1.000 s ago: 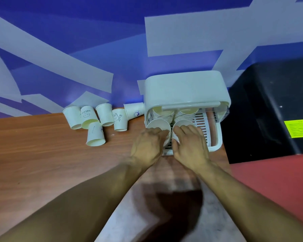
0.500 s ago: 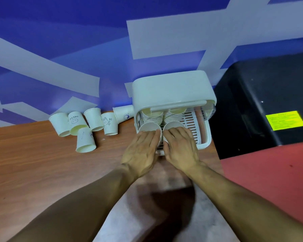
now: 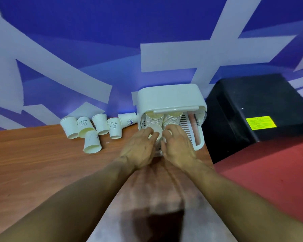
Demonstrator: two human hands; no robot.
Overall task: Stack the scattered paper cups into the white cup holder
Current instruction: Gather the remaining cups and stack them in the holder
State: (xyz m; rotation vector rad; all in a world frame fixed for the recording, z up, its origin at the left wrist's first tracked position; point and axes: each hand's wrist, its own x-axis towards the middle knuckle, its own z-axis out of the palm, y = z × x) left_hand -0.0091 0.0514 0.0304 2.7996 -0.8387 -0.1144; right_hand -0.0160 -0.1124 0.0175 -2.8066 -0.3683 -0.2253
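Partly under left hand (image 3: 140, 147), front cup (image 3: 154, 128)

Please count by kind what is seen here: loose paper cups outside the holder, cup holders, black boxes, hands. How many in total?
Loose paper cups: 6
White cup holder: 1
Black box: 1
Hands, left hand and right hand: 2
Total: 10

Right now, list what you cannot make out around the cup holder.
Head view:
- right hand hides whatever is under it in the white cup holder
- left hand: fingers overlap the front cup, grip unclear
- rear stacks: count cut off by the lid
- yellow label: print too small
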